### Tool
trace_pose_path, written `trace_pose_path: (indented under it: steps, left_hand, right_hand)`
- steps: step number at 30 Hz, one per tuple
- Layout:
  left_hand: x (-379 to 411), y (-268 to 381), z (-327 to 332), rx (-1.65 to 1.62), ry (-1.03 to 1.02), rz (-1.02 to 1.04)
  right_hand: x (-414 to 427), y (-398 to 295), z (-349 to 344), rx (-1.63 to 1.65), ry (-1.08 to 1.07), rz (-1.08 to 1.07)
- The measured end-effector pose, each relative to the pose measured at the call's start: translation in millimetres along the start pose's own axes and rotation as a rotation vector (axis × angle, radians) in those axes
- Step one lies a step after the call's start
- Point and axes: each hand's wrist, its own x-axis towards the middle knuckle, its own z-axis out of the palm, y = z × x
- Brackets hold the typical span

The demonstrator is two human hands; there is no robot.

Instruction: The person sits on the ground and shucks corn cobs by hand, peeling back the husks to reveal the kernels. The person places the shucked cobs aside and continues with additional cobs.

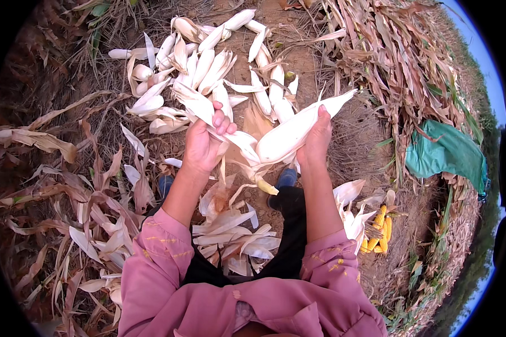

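Between my hands is a corn ear in pale husk (284, 137), tilted, its stalk end low near my shoes and its tip up to the right. My right hand (318, 137) grips the ear along its right side. Peeled husk leaves (242, 143) stretch from the stalk end up to the left, and my left hand (208, 135) is closed around them. No yellow kernels show on this ear. Beyond my hands, several ears in husk (204, 69) lie piled on the soil. Loose stripped husks (236, 236) lie between my legs.
Several bare yellow corn cobs (379, 231) lie on the ground at the right, beside pale husks. A green plastic sack or sheet (447, 151) rests on dry corn stalks (396, 63) at the upper right. Dry leaves (109, 202) cover the ground at left.
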Motion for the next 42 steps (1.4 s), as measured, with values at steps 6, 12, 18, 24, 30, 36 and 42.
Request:
trace_pose_path:
  steps: [6, 12, 18, 24, 30, 36, 42]
  left_hand:
    - [1, 23, -6, 0.158, 0.429, 0.211]
    - [-22, -2, 34, 1.427, 0.087, 0.698]
    - [-16, -53, 21, 0.416, 0.206, -0.438]
    - [-12, -14, 5, -0.025, 0.145, -0.325]
    - [-8, -2, 1, 0.17, 0.276, -0.174]
    - [-14, -15, 1, 0.372, 0.37, -0.168]
    - [-19, -26, 11, 0.512, 0.289, -0.189]
  right_hand:
    - [11, -33, -17, 0.108, 0.156, -0.221]
    - [-6, -22, -2, -0.098, 0.017, -0.563]
    - [-60, 11, 17, -0.285, -0.576, -0.818]
    - [-80, 22, 18, -0.654, -1.017, -1.229]
    - [-74, 13, 17, -1.05, -1.058, -1.236]
    - [-69, 13, 14, -0.98, -0.923, -0.953]
    - [-67, 11, 14, -0.904, -0.737, -0.68]
